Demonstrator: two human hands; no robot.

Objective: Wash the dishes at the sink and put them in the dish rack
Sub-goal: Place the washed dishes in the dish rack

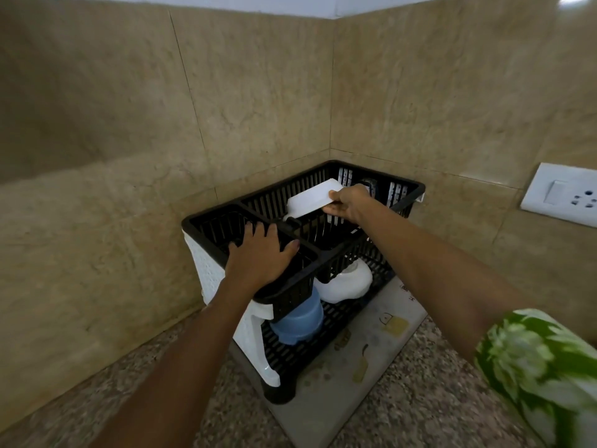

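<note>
Right hand (350,202) pinches a white dish (310,198) over the dish rack (326,253) top tier. Left hand (258,253), fingers spread, presses the rack's front-left rim.

Worktop: you face a speckled grey-brown granite worktop (403,412) that runs into a corner of beige tiled walls.
Mat: a pale rectangular mat printed with small pictures (365,350) lies flat on your worktop.
Rack: a two-tier black slatted plastic dish rack with white side legs (284,347) stands on that mat, pushed close to the corner.
</note>
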